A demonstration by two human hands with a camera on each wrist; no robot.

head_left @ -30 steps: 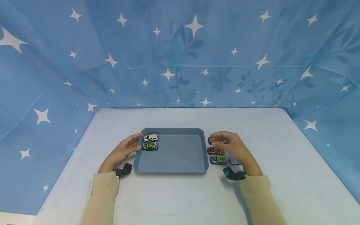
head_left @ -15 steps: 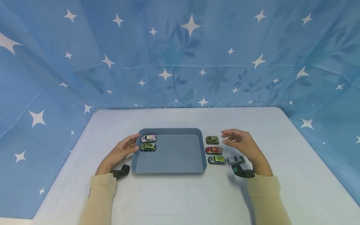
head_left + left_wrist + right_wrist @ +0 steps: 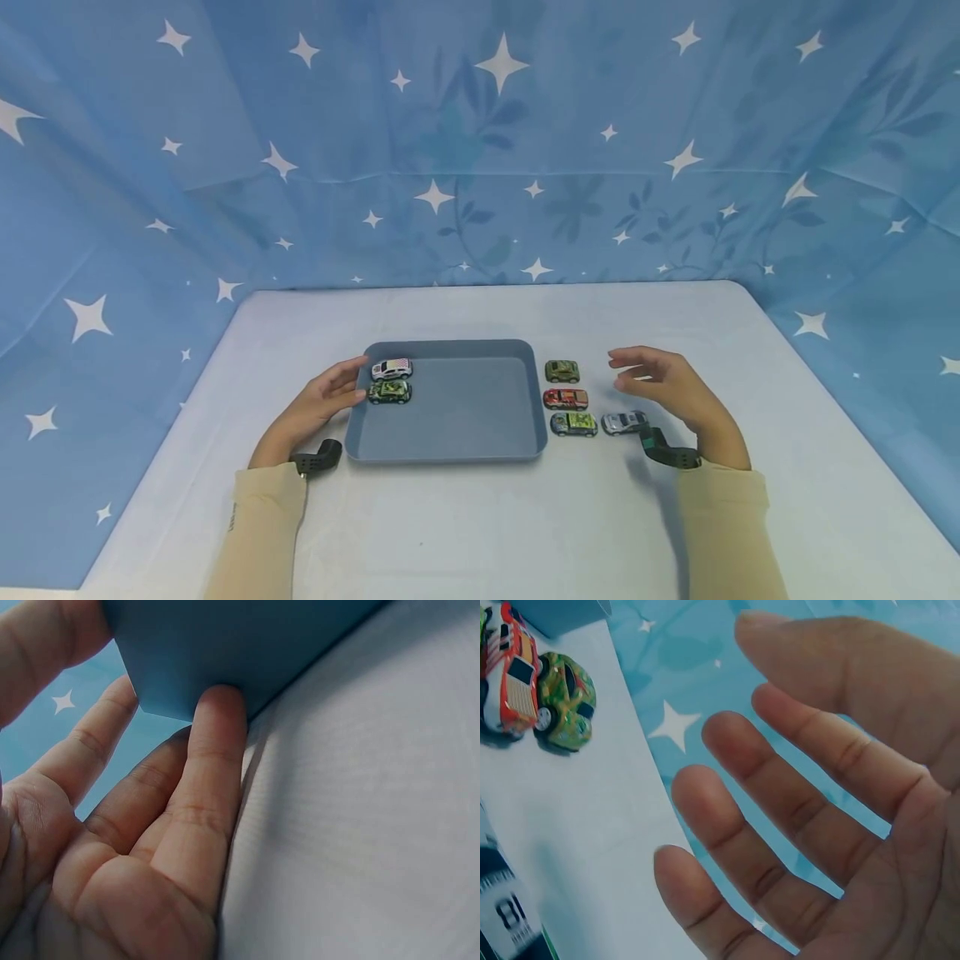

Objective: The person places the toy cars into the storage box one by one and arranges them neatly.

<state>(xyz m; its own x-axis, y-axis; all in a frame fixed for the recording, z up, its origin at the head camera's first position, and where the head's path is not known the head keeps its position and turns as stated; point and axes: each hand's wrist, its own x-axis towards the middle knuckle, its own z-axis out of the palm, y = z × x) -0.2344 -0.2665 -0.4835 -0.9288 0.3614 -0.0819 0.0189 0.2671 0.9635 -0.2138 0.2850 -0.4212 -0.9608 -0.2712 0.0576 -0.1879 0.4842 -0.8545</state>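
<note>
My left hand point(image 3: 318, 406) is at the left side of a grey-blue tray point(image 3: 450, 459). In the left wrist view its fairly straight fingers point(image 3: 214, 761) touch the tray's outer wall point(image 3: 225, 645). Inside the tray, by its left edge, are a white toy car point(image 3: 392, 369) and a green camouflage toy car point(image 3: 389, 392). My right hand point(image 3: 667, 385) hovers right of the tray with nothing in it, its fingers spread and relaxed. Nearest to it are an olive camouflage toy car point(image 3: 562, 372), a red toy car point(image 3: 566, 399) and a silver toy car point(image 3: 624, 422).
A yellow-green toy car point(image 3: 573, 424) sits below the red one, close to the tray's right wall. All stand on a white-covered table point(image 3: 450, 533). Behind it hangs a blue curtain point(image 3: 337, 125) with white stars.
My right hand has drawn back to the right, away from the olive car, and uncovered it and the silver car. My left hand has stayed at the tray. The head view has shifted slightly.
</note>
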